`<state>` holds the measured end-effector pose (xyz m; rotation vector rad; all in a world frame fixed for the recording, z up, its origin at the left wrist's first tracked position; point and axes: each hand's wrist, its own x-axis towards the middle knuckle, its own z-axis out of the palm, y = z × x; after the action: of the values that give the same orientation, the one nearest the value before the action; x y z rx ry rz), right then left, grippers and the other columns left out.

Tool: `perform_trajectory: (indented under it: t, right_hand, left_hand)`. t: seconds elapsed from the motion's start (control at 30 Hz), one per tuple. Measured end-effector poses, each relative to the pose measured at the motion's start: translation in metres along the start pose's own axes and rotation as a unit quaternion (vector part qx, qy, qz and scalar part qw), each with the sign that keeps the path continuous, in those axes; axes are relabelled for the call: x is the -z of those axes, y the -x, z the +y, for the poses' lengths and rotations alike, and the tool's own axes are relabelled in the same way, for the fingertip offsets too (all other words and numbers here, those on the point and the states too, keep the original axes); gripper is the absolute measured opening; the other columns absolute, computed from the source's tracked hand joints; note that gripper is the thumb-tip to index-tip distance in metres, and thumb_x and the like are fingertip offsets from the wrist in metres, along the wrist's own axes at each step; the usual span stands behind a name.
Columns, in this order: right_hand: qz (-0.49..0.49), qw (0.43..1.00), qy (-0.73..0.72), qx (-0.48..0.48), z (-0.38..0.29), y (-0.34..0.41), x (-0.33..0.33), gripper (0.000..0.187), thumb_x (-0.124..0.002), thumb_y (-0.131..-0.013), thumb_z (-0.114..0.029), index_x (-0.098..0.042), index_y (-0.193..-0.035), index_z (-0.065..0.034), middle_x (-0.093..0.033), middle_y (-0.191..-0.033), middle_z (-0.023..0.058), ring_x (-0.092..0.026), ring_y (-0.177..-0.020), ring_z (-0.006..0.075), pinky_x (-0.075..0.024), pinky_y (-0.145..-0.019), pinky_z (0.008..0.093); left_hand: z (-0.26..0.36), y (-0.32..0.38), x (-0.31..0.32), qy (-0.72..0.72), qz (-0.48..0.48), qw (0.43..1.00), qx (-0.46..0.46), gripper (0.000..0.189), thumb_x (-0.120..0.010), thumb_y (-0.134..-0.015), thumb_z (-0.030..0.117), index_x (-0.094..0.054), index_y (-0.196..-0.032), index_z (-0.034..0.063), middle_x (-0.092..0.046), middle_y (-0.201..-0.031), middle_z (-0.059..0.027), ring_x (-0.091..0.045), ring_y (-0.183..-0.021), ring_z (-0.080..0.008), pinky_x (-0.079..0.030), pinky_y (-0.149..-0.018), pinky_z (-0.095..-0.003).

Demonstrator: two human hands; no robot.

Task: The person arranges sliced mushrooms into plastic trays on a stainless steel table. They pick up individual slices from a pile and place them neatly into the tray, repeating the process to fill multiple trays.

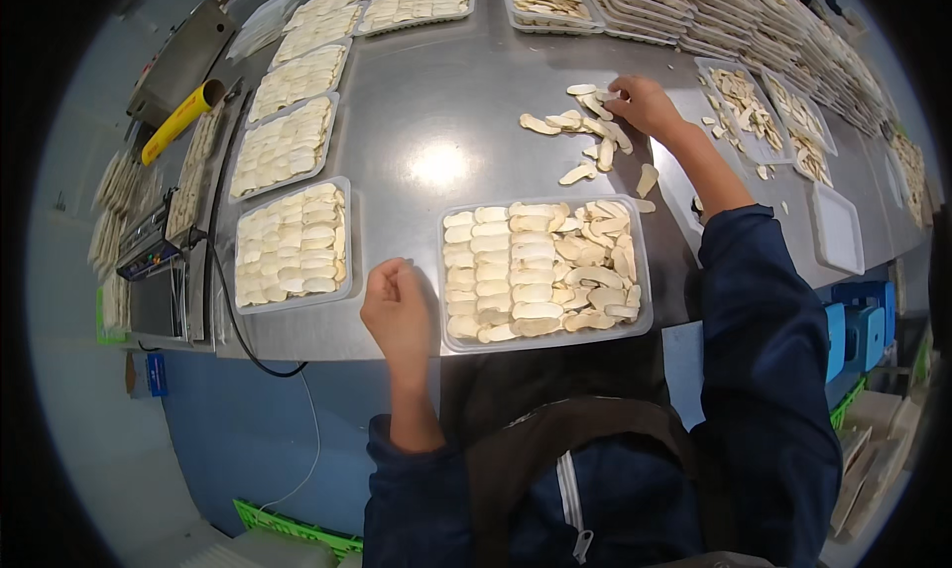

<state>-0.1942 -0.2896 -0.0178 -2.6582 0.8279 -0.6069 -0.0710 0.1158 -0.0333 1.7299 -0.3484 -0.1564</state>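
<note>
A clear plastic tray [547,340] lies before me near the table's front edge. Pale dried mushroom slices [532,270] lie in overlapping columns on its left side; those on its right are more jumbled. My left hand [394,300] rests just left of this tray, fingers loosely curled, nothing visible in them. Beyond the tray, my right hand [643,107] reaches to a loose scatter of mushroom slices [605,133] on the steel. Its thumb and fingers pinch a pale slice [606,95] at the top of that scatter.
Filled trays [294,248] line the left of the steel table [401,92]. Stacked trays [692,18] stand at the back right. Looser slices fill a tray [773,152] on the right, near an empty white tray [839,230]. A black cable [230,300] hangs over the front edge.
</note>
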Motion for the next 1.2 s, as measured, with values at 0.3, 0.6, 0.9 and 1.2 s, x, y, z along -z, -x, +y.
perform_trajectory:
  t: [0.3,0.6,0.9,1.2]
  right_hand:
    - [-0.033,0.981,-0.16,-0.102,-0.022,0.0,0.025,0.024,-0.061,-0.08,-0.021,-0.066,-0.083,0.0016,-0.063,-0.067,0.0108,-0.058,-0.06,0.0178,-0.0464,-0.061,0.0326]
    - [-0.15,0.984,-0.038,-0.091,-0.031,0.009,0.014,0.032,-0.07,-0.072,-0.032,-0.066,-0.073,-0.0005,-0.064,-0.07,0.0166,-0.06,-0.064,0.0266,-0.0484,-0.064,0.0345]
    - [-0.194,0.97,0.013,-0.143,-0.078,0.002,0.011,0.033,-0.066,-0.071,-0.033,-0.069,-0.073,-0.0002,-0.066,-0.074,0.0158,-0.064,-0.074,0.03,-0.0497,-0.068,0.038]
    - [-0.129,0.774,-0.548,-0.29,-0.053,-0.005,0.015,0.019,-0.065,-0.079,-0.02,-0.061,-0.083,-0.0024,-0.061,-0.076,0.0044,-0.059,-0.066,0.0135,-0.0462,-0.055,0.0244]
  left_hand:
    - [0.002,0.003,0.003,0.003,0.002,1.0,0.002,0.011,-0.054,-0.09,0.007,-0.058,-0.095,-0.0018,-0.055,-0.07,0.0013,-0.045,-0.056,-0.0025,-0.036,-0.05,-0.0161]
    - [-0.004,-0.001,0.004,-0.006,-0.007,1.0,0.009,0.015,-0.055,-0.088,0.007,-0.059,-0.095,-0.0053,-0.061,-0.079,-0.003,-0.055,-0.07,-0.006,-0.045,-0.065,-0.0205]
    - [-0.005,-0.001,0.004,-0.017,0.004,1.0,-0.009,0.011,-0.055,-0.089,0.007,-0.058,-0.094,-0.0023,-0.055,-0.068,0.0014,-0.046,-0.055,-0.0023,-0.037,-0.049,-0.0164]
    - [-0.004,-0.001,0.006,-0.029,0.0,1.0,0.008,0.017,-0.055,-0.087,0.008,-0.06,-0.095,-0.0061,-0.063,-0.08,-0.0057,-0.057,-0.071,-0.0091,-0.047,-0.066,-0.0226]
